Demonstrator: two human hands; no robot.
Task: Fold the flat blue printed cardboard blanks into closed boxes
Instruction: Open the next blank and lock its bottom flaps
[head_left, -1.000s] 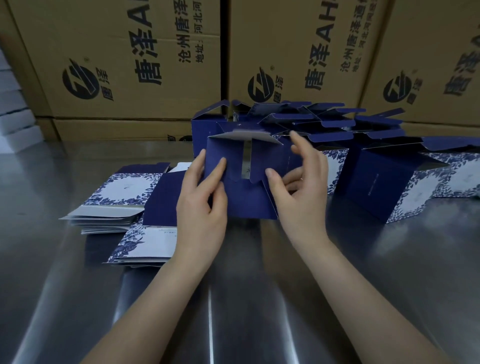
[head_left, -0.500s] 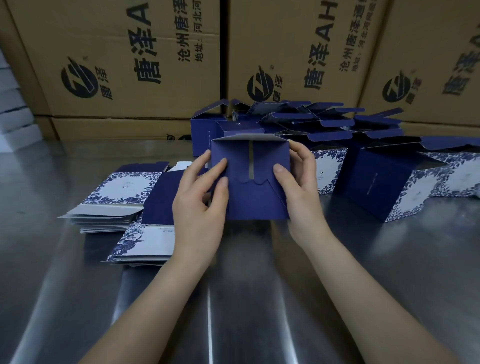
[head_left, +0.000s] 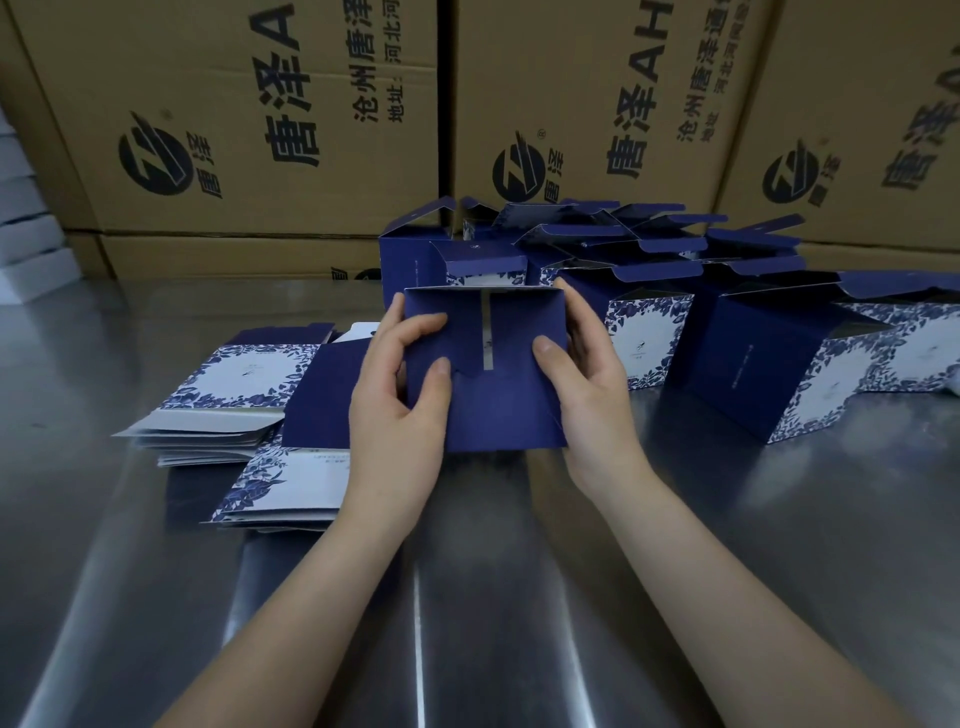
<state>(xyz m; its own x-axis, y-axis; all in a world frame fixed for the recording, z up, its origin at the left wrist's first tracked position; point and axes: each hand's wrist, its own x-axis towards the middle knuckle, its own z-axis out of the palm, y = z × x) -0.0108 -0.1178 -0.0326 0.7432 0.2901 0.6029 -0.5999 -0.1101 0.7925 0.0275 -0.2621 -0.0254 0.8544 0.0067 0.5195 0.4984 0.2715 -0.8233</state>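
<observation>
Near edge of the steel table (head_left: 519, 597): both forearms reach in over bare metal. Above the table's middle, the left hand (head_left: 400, 400) and right hand (head_left: 589, 400) clamp the box in work (head_left: 498, 410) from either side, thumbs pressed on its plain blue end, fingers curled round the side walls. Change noted: a second ago this end stood open with loose flaps and the right fingers pushing one in; now the flaps lie flat and interlocked, with only a narrow pale slit between them. Judgement: this end is effectively closed, and the opposite end is yet to be checked. Toward the left edge lie stacks of flat blanks (head_left: 234, 384), floral print up; their small print is illegible. Toward the far right stand erected boxes (head_left: 779, 364) with lids raised. Along the far edge, brown cartons (head_left: 260, 104) carry a round logo, "唐泽", "AH", "沧州唐泽" and "地址:河北".
</observation>
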